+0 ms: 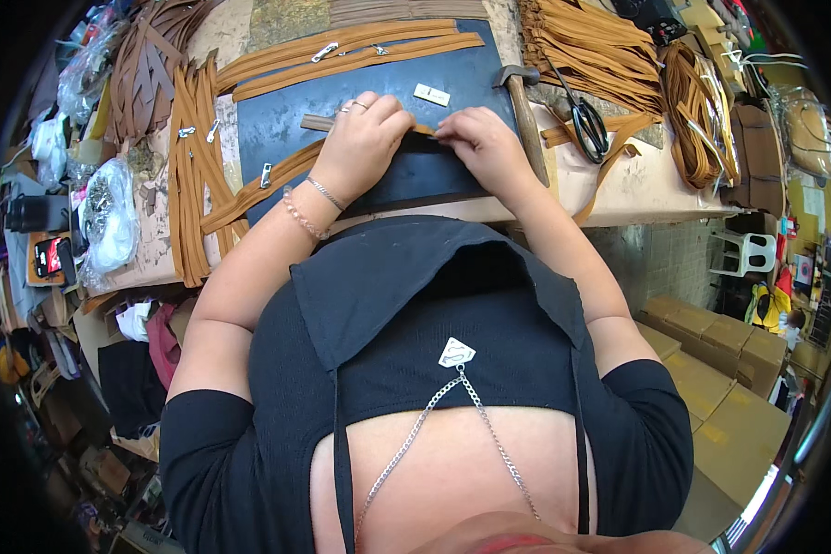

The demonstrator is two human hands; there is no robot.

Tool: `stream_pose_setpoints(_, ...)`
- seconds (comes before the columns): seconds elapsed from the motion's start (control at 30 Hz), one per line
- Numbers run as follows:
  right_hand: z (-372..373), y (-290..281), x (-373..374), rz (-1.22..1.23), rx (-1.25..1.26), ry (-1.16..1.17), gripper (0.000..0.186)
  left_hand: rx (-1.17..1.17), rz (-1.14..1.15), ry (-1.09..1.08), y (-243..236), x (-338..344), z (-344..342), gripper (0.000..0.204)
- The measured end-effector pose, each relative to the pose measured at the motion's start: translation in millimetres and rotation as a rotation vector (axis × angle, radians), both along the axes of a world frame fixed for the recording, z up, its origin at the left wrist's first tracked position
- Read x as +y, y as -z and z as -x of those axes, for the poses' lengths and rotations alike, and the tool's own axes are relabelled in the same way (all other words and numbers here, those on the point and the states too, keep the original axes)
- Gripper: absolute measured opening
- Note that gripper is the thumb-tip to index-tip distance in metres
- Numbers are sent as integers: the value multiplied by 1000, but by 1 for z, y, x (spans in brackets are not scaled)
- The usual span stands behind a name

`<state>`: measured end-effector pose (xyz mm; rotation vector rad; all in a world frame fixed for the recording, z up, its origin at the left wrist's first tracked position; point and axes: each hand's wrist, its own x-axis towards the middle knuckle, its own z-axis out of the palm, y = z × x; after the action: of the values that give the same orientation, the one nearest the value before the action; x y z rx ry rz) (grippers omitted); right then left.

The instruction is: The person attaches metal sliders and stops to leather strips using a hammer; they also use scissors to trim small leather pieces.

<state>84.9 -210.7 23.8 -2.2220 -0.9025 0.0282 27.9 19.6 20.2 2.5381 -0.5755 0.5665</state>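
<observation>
Both bare hands are near each other but apart over the dark mat (379, 78), and I see a brown zipper tape (423, 129) spanning the short gap between them. The right hand (485, 152) has its thumb and fingertips closed on that tape. The left hand (362, 143) curls down over it, knuckles up; its fingertips are hidden from my camera, so I cannot tell whether they pinch. Left of that hand the tape slants down toward the mat's near left corner, with a silver slider (266, 175) lying on it. A short grey-brown strip (318, 122) pokes out just beside the left hand.

Beyond the hands I make out a small white tag (431, 94) on the mat, and farther back two zipper tapes (439, 43) lying side by side with silver pulls. To the right, a hammer (527, 125) rests along the mat's edge, its head at the far end; near it lie black-handled scissors (589, 129) (the blades point away from the person). A large bundle of brown tapes (591, 46) sits behind them, and a pile of similar tapes (186, 198) lies left of the mat.
</observation>
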Motion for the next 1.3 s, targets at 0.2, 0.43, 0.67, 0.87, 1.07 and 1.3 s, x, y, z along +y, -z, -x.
stream_pose_setpoints(0.2,8,4,0,69,-287,-55,11,94,-39,-2,13,0,20,10)
stream_pose_setpoints(0.43,9,9,12,-2,-146,-127,10,152,58,-7,12,-4,17,13)
stream_pose_setpoints(0.67,6,16,18,-32,-59,-4,9,202,138,-52,11,-6,13,14)
stream_pose_setpoints(0.87,9,15,22,-25,3,69,9,175,44,-152,9,-13,17,14)
stream_pose_setpoints(1.07,11,17,24,-12,-48,81,12,94,25,-236,14,-15,18,20)
stream_pose_setpoints(1.3,16,15,26,-83,50,151,14,72,50,-147,19,-11,15,16)
